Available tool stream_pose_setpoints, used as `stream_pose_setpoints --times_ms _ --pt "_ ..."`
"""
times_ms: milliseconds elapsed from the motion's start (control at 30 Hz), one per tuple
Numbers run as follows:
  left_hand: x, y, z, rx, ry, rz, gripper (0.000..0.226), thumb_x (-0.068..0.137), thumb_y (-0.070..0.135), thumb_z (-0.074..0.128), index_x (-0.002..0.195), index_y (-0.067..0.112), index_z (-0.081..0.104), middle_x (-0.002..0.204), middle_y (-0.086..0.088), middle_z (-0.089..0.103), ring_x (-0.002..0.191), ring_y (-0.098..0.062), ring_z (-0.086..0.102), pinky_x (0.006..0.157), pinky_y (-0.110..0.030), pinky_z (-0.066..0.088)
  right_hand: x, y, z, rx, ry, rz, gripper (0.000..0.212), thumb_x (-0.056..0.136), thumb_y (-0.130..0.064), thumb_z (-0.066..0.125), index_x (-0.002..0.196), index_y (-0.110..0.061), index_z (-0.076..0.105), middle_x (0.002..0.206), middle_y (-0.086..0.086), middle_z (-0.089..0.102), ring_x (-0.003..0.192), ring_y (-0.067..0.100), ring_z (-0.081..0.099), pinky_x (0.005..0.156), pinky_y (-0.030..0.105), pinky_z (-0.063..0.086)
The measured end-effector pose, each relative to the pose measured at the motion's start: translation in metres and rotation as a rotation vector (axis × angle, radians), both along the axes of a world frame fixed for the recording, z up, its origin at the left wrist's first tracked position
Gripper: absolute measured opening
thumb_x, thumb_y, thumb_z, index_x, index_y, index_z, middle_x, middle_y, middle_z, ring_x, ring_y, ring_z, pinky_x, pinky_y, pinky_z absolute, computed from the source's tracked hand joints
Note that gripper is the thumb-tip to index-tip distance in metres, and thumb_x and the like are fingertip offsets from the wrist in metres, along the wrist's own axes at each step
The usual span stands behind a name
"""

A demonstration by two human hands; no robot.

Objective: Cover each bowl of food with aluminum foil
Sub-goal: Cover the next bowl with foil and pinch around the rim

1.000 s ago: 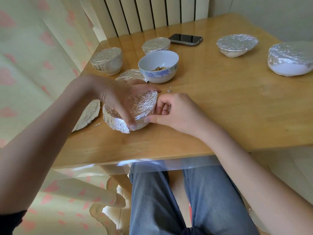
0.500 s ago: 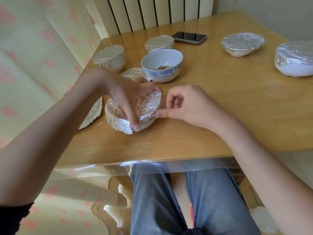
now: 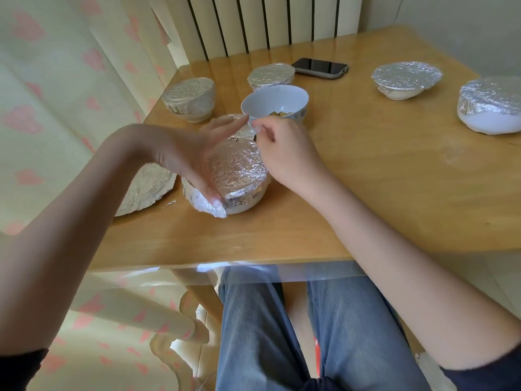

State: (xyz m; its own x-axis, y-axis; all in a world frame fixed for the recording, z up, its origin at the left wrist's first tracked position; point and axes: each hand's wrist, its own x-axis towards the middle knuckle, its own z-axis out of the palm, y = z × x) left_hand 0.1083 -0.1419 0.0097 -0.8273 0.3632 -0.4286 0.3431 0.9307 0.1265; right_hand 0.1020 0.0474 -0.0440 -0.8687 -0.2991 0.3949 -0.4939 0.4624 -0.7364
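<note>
- Since a second ago, our right hand (image 3: pixel 284 153) has left the near side of the foil-topped bowl (image 3: pixel 239 176) and gone round to its far rim; our left hand (image 3: pixel 194 156) has turned from gripping over the top to lying flat along the left side.
- Left fingers are straight and together, thumb reaching toward the open bowl (image 3: pixel 275 104); the fingertips (image 3: pixel 215 200) press the foil down at the near-left rim, where a loose flap (image 3: pixel 207 206) sticks out.
- Right fingers are curled in at the far rim; they seem to pinch foil there, but we cannot tell for sure, as the knuckles hide the tips.
- That bowl sits near the table's (image 3: pixel 366 193) front-left edge, just in front of the open bowl, with a spare foil sheet (image 3: pixel 146 190) at its left.
- We judge the step to be crimping the foil round this bowl's rim: the top is covered, the near-left skirt not yet tucked.
- Next we would need to fold that flap under the rim and smooth round the rest, holding the bowl steady so the thin foil doesn't tear.
- Four other bowls look covered: back left (image 3: pixel 189 98), behind the open bowl (image 3: pixel 270 76), and two at right (image 3: pixel 406 79) (image 3: pixel 492 105). The open bowl, food showing inside, remains to do; more foil (image 3: pixel 242 131) lies before it.
</note>
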Motion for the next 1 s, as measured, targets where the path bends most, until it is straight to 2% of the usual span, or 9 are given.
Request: stream_pose_setpoints --times_ms 100,400,533,667,733,767,833,900,1000 --pt "0.009 0.004 -0.002 0.058 -0.097 0.122 0.148 0.045 0.060 0.089 0.143 0.055 -0.022 0.156 0.029 -0.011 0.141 0.003 0.002 0.114 -0.029 0.013 -0.007 -0.017 -0.003 0.088 -0.129 0.048 0.037 0.100 -0.013 0.037 0.064 -0.020 0.037 0.057 -0.007 0.035 0.051 0.005 0.031 0.043 0.020 0.022" --pt "0.014 0.003 -0.013 0.174 -0.095 0.157 0.152 0.033 0.067 0.081 0.143 0.054 -0.023 0.155 0.030 -0.012 0.143 0.003 -0.001 0.117 -0.032 0.011 -0.013 -0.026 -0.013 -0.065 -0.399 0.020 0.028 0.097 -0.009 0.034 0.072 -0.018 0.041 0.063 -0.005 0.037 0.057 0.012 0.034 0.049 0.026 0.023" --pt "0.014 -0.006 -0.011 0.324 -0.148 0.146 0.154 0.031 0.074 0.082 0.143 0.055 -0.022 0.147 0.039 -0.005 0.137 0.018 0.006 0.109 -0.013 0.015 -0.011 -0.020 -0.007 -0.109 -0.474 0.065 0.029 0.099 -0.011 0.034 0.072 -0.016 0.043 0.060 -0.002 0.033 0.055 0.012 0.030 0.051 0.029 0.022" --pt "0.021 -0.010 -0.009 0.520 -0.059 0.263 0.117 0.051 0.088 0.064 0.150 0.048 0.018 0.148 0.035 0.025 0.132 0.019 0.028 0.107 -0.015 0.025 -0.008 -0.013 -0.001 -0.128 -0.482 0.059 0.034 0.102 -0.023 0.032 0.092 -0.002 0.055 0.078 0.014 0.055 0.074 0.023 0.053 0.070 0.033 0.042" --pt "0.022 -0.006 -0.019 0.651 0.063 0.393 0.070 0.076 0.081 0.046 0.133 0.041 0.052 0.130 0.029 0.052 0.114 0.018 0.049 0.103 -0.019 0.036 -0.006 -0.016 -0.002 -0.162 -0.473 0.014 0.042 0.103 -0.025 0.031 0.108 0.007 0.057 0.102 0.020 0.063 0.095 0.027 0.060 0.084 0.039 0.046" --pt "0.020 -0.003 -0.026 0.691 0.142 0.445 0.061 0.084 0.078 0.035 0.125 0.039 0.059 0.124 0.025 0.058 0.112 0.012 0.054 0.105 -0.023 0.038 -0.003 -0.019 -0.003 -0.182 -0.478 0.010 0.043 0.103 -0.026 0.031 0.106 0.007 0.057 0.096 0.018 0.063 0.088 0.025 0.060 0.079 0.037 0.047" --pt "0.018 0.004 -0.041 0.712 0.265 0.499 0.061 0.093 0.072 0.022 0.115 0.035 0.066 0.119 0.018 0.064 0.108 0.005 0.057 0.106 -0.021 0.037 0.001 -0.024 -0.003 -0.216 -0.519 0.015 0.044 0.103 -0.028 0.031 0.108 0.008 0.056 0.091 0.017 0.062 0.078 0.021 0.053 0.070 0.035 0.046" --pt "0.019 0.013 -0.046 0.745 0.348 0.556 0.055 0.101 0.058 0.017 0.104 0.034 0.067 0.105 0.019 0.065 0.095 0.011 0.057 0.084 0.000 0.037 0.001 -0.025 -0.003 -0.227 -0.543 0.002 0.046 0.104 -0.029 0.030 0.124 0.005 0.052 0.121 0.021 0.060 0.102 0.028 0.059 0.089 0.040 0.045" --pt "0.018 0.018 -0.050 0.811 0.397 0.616 0.055 0.103 0.052 0.016 0.095 0.034 0.067 0.096 0.019 0.065 0.078 0.017 0.059 0.061 0.004 0.035 -0.003 -0.024 -0.004 -0.230 -0.552 0.015 0.047 0.104 -0.031 0.029 0.133 0.003 0.045 0.139 0.019 0.048 0.126 0.029 0.045 0.097 0.038 0.038"
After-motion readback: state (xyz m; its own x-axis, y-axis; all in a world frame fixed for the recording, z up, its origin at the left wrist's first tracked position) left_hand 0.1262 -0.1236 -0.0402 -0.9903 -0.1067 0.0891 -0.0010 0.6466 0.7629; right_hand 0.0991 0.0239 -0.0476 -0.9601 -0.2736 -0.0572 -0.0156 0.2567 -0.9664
